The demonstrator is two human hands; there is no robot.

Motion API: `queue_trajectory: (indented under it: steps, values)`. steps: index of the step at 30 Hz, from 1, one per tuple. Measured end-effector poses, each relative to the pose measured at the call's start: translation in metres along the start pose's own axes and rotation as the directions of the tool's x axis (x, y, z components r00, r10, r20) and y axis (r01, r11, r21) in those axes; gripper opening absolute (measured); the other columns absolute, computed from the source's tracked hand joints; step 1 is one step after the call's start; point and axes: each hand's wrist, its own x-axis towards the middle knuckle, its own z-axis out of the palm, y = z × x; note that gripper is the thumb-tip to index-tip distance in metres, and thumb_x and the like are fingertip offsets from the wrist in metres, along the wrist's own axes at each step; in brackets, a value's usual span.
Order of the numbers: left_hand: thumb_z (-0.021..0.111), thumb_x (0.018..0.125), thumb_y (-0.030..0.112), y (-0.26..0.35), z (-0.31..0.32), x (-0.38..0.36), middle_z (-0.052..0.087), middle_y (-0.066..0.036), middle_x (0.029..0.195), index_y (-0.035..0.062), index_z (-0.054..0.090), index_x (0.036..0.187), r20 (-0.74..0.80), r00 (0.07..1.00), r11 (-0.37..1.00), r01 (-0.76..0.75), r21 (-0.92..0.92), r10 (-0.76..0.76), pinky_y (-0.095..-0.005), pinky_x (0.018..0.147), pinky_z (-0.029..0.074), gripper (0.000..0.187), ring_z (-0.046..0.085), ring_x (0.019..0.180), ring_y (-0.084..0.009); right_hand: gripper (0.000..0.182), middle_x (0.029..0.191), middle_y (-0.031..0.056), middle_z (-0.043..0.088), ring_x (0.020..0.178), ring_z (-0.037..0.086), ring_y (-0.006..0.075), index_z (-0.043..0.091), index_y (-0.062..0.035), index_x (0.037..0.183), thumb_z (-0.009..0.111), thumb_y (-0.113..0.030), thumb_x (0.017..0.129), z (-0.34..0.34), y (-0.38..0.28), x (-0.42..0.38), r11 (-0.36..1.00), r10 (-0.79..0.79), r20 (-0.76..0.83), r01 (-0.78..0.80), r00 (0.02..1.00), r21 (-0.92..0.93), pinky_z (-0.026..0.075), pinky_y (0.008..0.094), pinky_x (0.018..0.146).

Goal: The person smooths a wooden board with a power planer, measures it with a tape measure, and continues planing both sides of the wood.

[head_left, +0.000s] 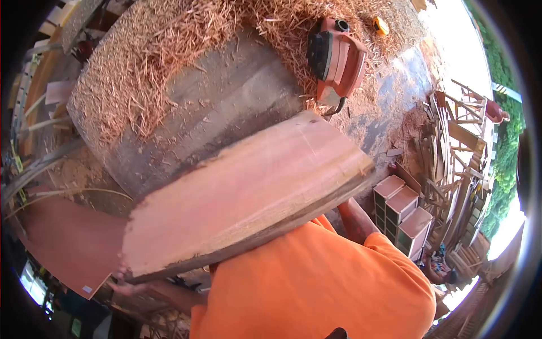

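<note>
A thick wooden slab (pixel 243 198) with a pinkish sawn face and rough, dark edges is held tilted across the front of my orange shirt. At its lower left corner my left hand (pixel 129 287) grips the end, with fingertips showing at the edge. On the other side, my right forearm reaches up behind the slab's lower right edge; the slab hides my right hand and its fingers. Beyond the slab, a red and black power planer (pixel 340 62) lies on its side among wood shavings (pixel 186 51) on a grey work surface (pixel 243 85).
A yellow tape measure (pixel 381 26) lies beyond the planer. Reddish sheet material (pixel 73 237) is at the left. Small wooden cabinets (pixel 402 206) and stacked lumber (pixel 451 147) stand at the right. One person (pixel 495 112) is at the far right, another (pixel 437 268) at the lower right.
</note>
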Motion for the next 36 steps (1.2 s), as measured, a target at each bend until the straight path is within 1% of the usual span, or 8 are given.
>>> queue_trajectory:
  steps: [12,14,16,18,22,26,30,36]
  values:
    - [0.043,0.098,0.036,-0.007,0.029,0.028,0.047,0.0,0.064,0.0098,0.053,0.072,0.055,0.987,0.984,0.157,-0.087,-0.152,-0.0471,0.1,0.044,0.038,0.055,0.078,-0.0191,0.041,0.106,0.0198,0.061,0.097,0.056,0.0373,0.059,0.0022,0.117,0.06,-0.03,0.092,-0.016,-0.001,-0.019,0.996,0.036,0.036,-0.033,0.999,-0.087,0.045,0.0434,0.088]
    - [0.046,0.097,0.034,-0.017,0.028,0.042,0.051,-0.003,0.065,0.0089,0.055,0.071,-0.104,0.994,0.994,-0.024,0.103,0.035,-0.0501,0.098,0.046,0.037,0.057,0.081,-0.023,0.04,0.105,0.02,0.061,0.096,0.057,0.038,0.059,0.0021,0.116,0.062,-0.029,0.091,-0.005,-0.001,-0.006,0.995,-0.017,0.047,0.022,0.999,-0.1,0.045,0.0437,0.087]
    - [0.048,0.096,0.034,-0.014,0.034,0.064,0.055,-0.006,0.069,0.007,0.058,0.077,-0.106,0.994,0.975,0.022,0.219,0.001,-0.0534,0.095,0.047,0.035,0.059,0.084,-0.0266,0.039,0.104,0.0203,0.061,0.095,0.057,0.0387,0.06,0.0021,0.115,0.064,-0.027,0.09,0.014,-0.003,0.013,0.985,-0.118,0.054,0.124,0.992,-0.12,0.046,0.044,0.087]
    - [0.048,0.096,0.035,-0.006,0.037,0.113,0.061,-0.01,0.077,0.0043,0.064,0.088,0.021,0.96,0.924,0.262,0.278,-0.279,-0.057,0.094,0.047,0.036,0.061,0.088,-0.0299,0.038,0.104,0.0205,0.061,0.095,0.057,0.0394,0.06,0.002,0.115,0.065,-0.026,0.089,0.037,-0.018,0.04,0.962,-0.224,0.023,0.225,0.974,-0.152,0.046,0.0443,0.086]
    - [0.034,0.099,0.047,-0.014,0.147,0.117,0.053,-0.022,0.13,-0.0055,0.041,0.139,-0.354,0.916,0.766,0.364,0.53,-0.191,-0.0535,0.101,0.043,0.067,0.055,0.117,-0.0373,0.051,0.11,0.0253,0.06,0.109,0.054,0.0421,0.056,0.0054,0.118,0.074,-0.028,0.085,0.066,-0.089,0.082,0.922,-0.326,-0.084,0.297,0.942,-0.25,0.043,0.046,0.096]
    - [0.032,0.097,0.054,-0.06,0.102,0.158,0.033,-0.02,0.151,-0.0002,0.026,0.15,-0.322,0.81,0.747,0.581,0.322,-0.491,-0.049,0.116,0.023,0.076,0.033,0.141,-0.0328,0.074,0.128,0.0243,0.045,0.118,0.042,0.0421,0.042,-0.0008,0.139,0.074,-0.036,0.083,0.097,-0.084,0.099,0.878,-0.283,-0.05,0.238,0.958,-0.414,0.037,0.0501,0.101]
    - [0.034,0.095,0.058,-0.092,0.071,0.118,0.014,-0.019,0.161,-0.0013,0.009,0.154,-0.414,0.781,0.598,0.624,0.503,-0.467,-0.0433,0.118,0.017,0.087,0.022,0.146,-0.0308,0.078,0.133,0.024,0.041,0.121,0.038,0.042,0.037,-0.0015,0.143,0.07,-0.042,0.085,0.122,-0.082,0.109,0.838,-0.23,-0.03,0.182,0.973,-0.514,0.033,0.053,0.104]
    - [0.046,0.099,0.039,-0.121,0.051,0.109,0.032,-0.021,0.153,-0.0034,0.036,0.146,-0.22,0.911,0.505,0.381,0.774,-0.35,-0.0415,0.114,0.027,0.064,0.035,0.14,-0.0319,0.078,0.135,0.0228,0.042,0.122,0.04,0.0404,0.036,0.0015,0.143,0.063,-0.048,0.088,0.136,-0.07,0.113,0.687,-0.299,0.02,0.23,0.954,-0.689,0.031,0.0524,0.105]
